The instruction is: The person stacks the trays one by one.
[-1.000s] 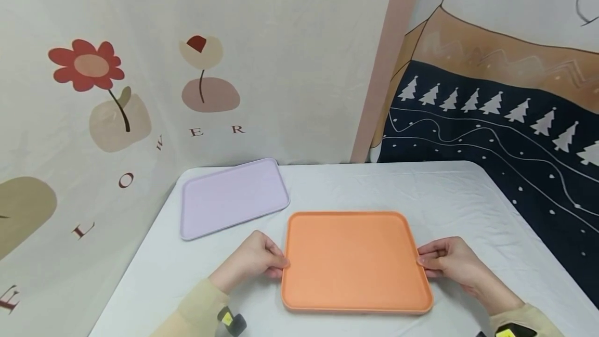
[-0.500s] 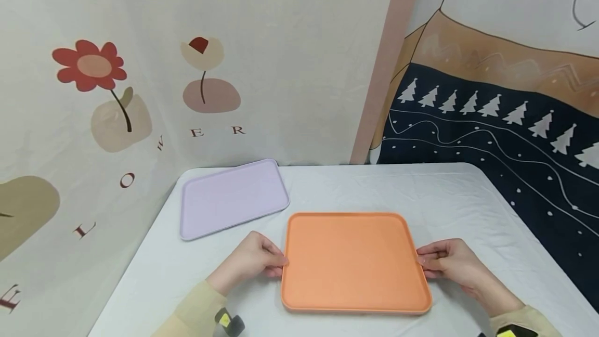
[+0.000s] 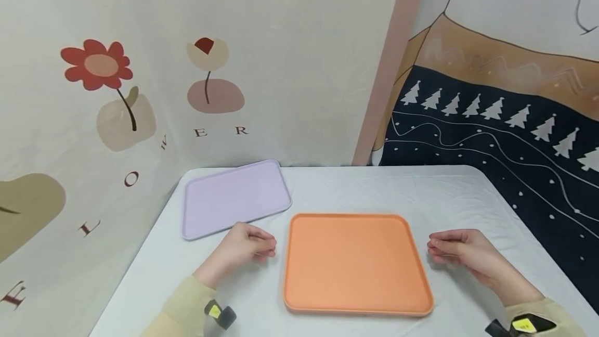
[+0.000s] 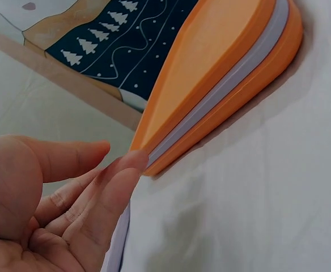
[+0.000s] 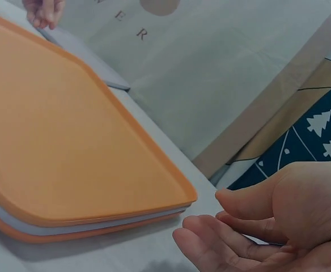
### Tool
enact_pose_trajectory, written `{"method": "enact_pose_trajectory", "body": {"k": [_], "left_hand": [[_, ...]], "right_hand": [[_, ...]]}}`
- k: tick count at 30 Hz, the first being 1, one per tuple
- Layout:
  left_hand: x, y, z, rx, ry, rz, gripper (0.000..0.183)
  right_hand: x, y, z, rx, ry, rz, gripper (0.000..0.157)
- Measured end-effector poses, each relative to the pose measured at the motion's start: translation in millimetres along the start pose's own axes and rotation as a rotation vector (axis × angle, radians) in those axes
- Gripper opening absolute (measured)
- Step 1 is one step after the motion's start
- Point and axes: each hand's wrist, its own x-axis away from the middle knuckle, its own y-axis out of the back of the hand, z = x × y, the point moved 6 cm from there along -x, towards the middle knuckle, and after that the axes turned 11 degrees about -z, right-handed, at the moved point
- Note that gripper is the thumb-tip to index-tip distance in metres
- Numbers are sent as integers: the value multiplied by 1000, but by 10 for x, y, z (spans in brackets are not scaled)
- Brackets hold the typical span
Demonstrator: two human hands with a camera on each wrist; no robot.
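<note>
We see the left hand [image 3: 241, 248] and right hand [image 3: 463, 251] with fingers loose, holding nothing. Tray stack [image 3: 355, 264] sits lower centre, lavender tray [image 3: 236, 199] left of centre. Risk: one-sided nudge skews the stack. Left knuckles might snag the lavender tray; can't judge clearance.

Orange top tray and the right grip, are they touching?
Apart: the head view shows white tabletop between the right grip and the orange top tray.
</note>
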Motion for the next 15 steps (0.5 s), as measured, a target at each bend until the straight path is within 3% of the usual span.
{"method": "enact_pose_trajectory", "body": {"k": [6,15], "left_hand": [[-44,203,-39,16,-23,-50,30],[-113,559,-11,9,-45,-181,35]], "right_hand": [[-111,23,92,-22,24,4,45],[-301,-19,245,9,51,2,53]]}}
